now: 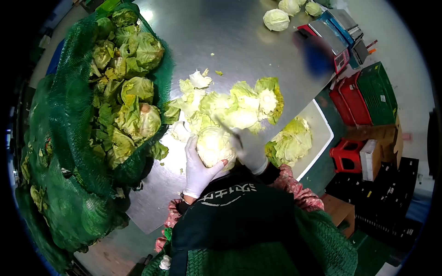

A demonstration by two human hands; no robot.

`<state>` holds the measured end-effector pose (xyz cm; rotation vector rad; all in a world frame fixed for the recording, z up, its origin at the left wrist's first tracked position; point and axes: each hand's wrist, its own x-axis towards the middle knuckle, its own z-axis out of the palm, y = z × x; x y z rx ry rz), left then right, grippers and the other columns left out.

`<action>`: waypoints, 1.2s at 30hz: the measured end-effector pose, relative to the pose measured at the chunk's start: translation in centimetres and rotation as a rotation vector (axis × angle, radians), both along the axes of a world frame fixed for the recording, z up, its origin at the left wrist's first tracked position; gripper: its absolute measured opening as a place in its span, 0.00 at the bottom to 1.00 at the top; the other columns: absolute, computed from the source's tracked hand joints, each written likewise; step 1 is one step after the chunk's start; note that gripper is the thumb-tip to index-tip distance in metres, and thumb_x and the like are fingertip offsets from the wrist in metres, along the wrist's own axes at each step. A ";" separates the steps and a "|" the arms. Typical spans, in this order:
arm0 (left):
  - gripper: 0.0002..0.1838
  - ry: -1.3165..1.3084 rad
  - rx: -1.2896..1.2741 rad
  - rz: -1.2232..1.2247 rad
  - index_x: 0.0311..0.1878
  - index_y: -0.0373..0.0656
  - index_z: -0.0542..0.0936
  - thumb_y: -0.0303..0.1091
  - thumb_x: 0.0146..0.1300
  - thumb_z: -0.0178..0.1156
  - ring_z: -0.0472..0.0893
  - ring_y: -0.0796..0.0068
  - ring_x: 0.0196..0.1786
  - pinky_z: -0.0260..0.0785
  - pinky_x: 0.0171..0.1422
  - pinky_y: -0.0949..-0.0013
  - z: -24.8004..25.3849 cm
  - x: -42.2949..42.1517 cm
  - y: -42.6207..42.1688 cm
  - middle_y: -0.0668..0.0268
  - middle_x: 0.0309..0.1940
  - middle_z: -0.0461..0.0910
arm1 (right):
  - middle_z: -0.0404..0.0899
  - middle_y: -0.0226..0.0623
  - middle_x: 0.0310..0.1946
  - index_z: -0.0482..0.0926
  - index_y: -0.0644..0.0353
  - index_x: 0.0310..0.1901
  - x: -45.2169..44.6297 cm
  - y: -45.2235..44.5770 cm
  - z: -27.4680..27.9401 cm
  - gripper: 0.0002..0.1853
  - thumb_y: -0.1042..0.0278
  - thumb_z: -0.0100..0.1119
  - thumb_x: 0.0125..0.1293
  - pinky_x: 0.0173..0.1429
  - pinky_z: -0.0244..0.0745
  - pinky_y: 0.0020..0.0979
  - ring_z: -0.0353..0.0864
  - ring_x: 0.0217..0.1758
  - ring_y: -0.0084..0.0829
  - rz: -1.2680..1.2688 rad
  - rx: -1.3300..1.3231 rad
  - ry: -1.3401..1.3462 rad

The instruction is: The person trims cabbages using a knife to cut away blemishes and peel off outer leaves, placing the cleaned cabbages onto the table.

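A trimmed pale cabbage (214,149) sits on the metal table (189,43), close to the front of my apron. My left hand (198,168), in a white glove, grips it from the left with the thumb across its near side. On the cabbage's right, my gloved right hand (252,151) is closed round a knife (225,125), the blade pointing up and left above the leaves. Motion blurs this hand somewhat. Loose cabbage leaves (218,105) lie heaped just beyond the cabbage. Some of the leaves at the right end of the heap have yellowed edges.
An opened green mesh sack (73,92) of untrimmed cabbages stands left. Leaves fill part of a white bin (317,138) at right. Several trimmed cabbages (276,20) and a scale (329,34) are at the far side. Crates (375,94) and a red stool (346,155) stand right.
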<state>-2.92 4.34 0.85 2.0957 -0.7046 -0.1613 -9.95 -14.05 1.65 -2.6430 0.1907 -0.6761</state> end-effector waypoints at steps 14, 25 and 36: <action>0.55 -0.063 0.009 0.006 0.69 0.33 0.61 0.48 0.42 0.79 0.65 0.44 0.65 0.57 0.72 0.50 0.1 -0.8 0.0 0.44 0.63 0.64 | 0.79 0.32 0.33 0.82 0.52 0.44 -0.1 -0.3 1.4 0.12 0.54 0.61 0.66 0.27 0.74 0.35 0.79 0.24 0.36 -0.050 0.032 -0.122; 0.57 -0.044 -0.036 0.025 0.70 0.28 0.56 0.49 0.45 0.78 0.63 0.39 0.66 0.57 0.72 0.47 -0.2 -0.9 -2.2 0.38 0.64 0.58 | 0.78 0.37 0.24 0.76 0.57 0.59 -2.1 -0.2 2.8 0.23 0.51 0.57 0.69 0.26 0.72 0.37 0.80 0.23 0.39 0.028 0.017 0.364; 0.56 -0.151 0.015 0.055 0.70 0.25 0.55 0.46 0.47 0.75 0.63 0.37 0.63 0.58 0.69 0.44 0.2 -1.6 -4.3 0.37 0.62 0.59 | 0.76 0.28 0.17 0.79 0.58 0.55 -1.5 -0.6 2.6 0.24 0.45 0.54 0.71 0.18 0.70 0.33 0.79 0.15 0.29 0.004 -0.281 0.291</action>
